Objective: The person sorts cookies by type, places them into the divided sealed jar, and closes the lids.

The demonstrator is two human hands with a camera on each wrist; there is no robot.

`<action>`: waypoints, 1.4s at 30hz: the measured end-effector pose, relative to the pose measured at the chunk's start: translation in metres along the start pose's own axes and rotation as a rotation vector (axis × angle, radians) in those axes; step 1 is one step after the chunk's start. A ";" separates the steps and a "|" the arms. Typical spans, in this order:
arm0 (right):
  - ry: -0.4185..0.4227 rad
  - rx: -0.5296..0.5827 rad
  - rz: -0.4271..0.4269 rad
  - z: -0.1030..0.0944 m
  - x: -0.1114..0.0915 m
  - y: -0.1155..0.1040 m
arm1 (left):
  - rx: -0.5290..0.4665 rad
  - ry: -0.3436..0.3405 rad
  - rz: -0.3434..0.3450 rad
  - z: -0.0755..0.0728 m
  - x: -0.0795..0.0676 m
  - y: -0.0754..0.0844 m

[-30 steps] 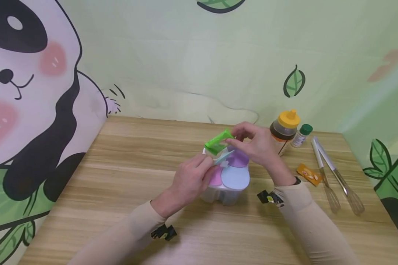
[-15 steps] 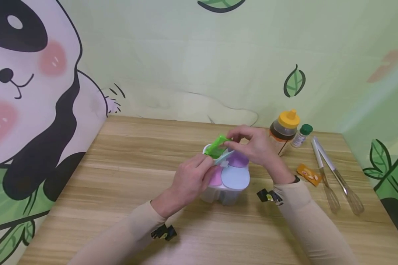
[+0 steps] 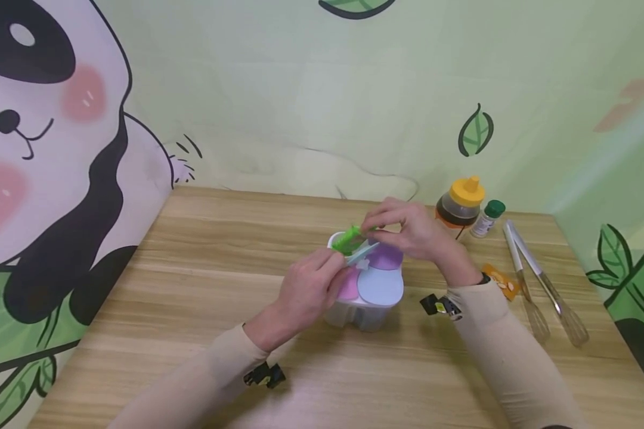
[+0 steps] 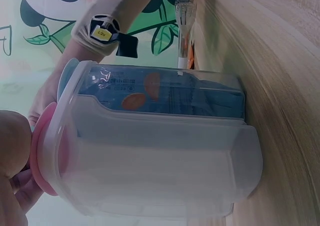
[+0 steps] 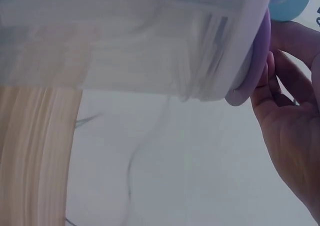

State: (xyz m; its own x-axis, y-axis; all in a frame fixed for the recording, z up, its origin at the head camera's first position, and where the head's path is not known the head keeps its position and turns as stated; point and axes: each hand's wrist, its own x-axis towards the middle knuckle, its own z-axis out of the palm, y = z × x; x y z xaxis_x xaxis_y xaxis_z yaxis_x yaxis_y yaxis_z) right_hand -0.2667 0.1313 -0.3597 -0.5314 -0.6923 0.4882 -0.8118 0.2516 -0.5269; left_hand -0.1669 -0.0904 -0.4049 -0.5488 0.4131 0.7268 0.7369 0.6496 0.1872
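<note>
A clear plastic storage box (image 3: 369, 319) stands on the table, its top made up of pink (image 3: 349, 289), pale blue (image 3: 381, 287) and purple (image 3: 385, 257) lids. My left hand (image 3: 311, 283) pinches the raised teal lid (image 3: 362, 255) at the back-left compartment. Over that compartment, my right hand (image 3: 408, 229) pinches the upper end of a small green packet (image 3: 347, 239), whose lower part is inside the rim. Through the box wall in the left wrist view, a blue packet (image 4: 175, 93) fills one compartment. The purple lid (image 5: 255, 60) is beside my right fingers in the right wrist view.
To the right stand a squeeze bottle (image 3: 460, 205) with a yellow cap and a small green-capped bottle (image 3: 487, 219). An orange packet (image 3: 499, 280) lies partly behind the right forearm, near two whisks (image 3: 553, 292). A printed backdrop (image 3: 279, 95) rises behind the table.
The right hand has lowered the green packet into the back-left compartment and moved slightly left. The left hand keeps the teal lid raised in the same place.
</note>
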 end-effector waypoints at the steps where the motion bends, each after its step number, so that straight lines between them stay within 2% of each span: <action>1: -0.012 -0.008 -0.014 -0.001 0.000 0.001 | 0.001 -0.002 -0.001 0.000 0.000 0.000; 9: -0.078 -0.077 -0.132 -0.006 0.007 -0.002 | 0.003 -0.003 -0.004 0.000 0.000 0.000; 19: -0.240 -0.233 -0.216 -0.013 0.023 -0.017 | 0.018 -0.001 0.004 0.000 -0.001 -0.001; 27: -0.350 -0.263 -0.142 -0.009 0.027 -0.021 | 0.026 0.015 0.014 0.001 -0.002 -0.002; 38: -0.384 -0.272 0.009 -0.007 0.020 -0.021 | 0.010 -0.003 -0.003 -0.001 -0.001 -0.001; 42: -0.426 -0.275 0.056 -0.006 0.019 -0.021 | 0.000 -0.010 -0.007 -0.002 0.000 0.000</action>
State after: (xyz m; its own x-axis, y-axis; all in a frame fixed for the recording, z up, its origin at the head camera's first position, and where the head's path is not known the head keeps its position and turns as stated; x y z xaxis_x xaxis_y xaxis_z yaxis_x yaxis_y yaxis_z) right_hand -0.2609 0.1171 -0.3350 -0.4763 -0.8728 0.1071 -0.8493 0.4250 -0.3133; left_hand -0.1664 -0.0919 -0.4040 -0.5579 0.4152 0.7186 0.7331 0.6524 0.1921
